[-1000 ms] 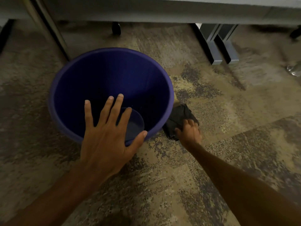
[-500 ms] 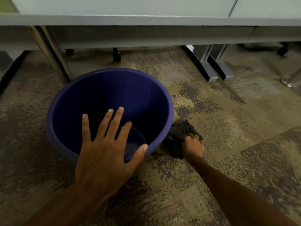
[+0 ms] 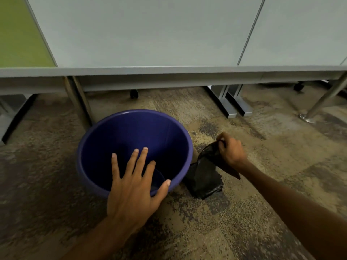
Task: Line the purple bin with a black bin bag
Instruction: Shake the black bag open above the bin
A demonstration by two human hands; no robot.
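Head view: the purple bin stands upright on the patterned carpet, its mouth open and nothing lining its inside. The left hand is spread over the near rim of the bin, palm down, with the fingers splayed apart and reaching over the bin's opening and the thumb lying along the outside of the rim; it grips nothing.

Just to the right of the bin, the right hand has its fingers pinched together on the top edge of the black bin bag. The bag hangs crumpled from that pinch, and its lower folded end rests on the carpet, close against the bin's right side; whether bag and bin touch cannot be told.

Behind the bin runs the grey edge of a desk, with pale partition panels above it and one green panel at the far left. A slanted desk leg comes down just behind the bin's left side, and grey metal feet sit on the carpet beyond the bin to the right.
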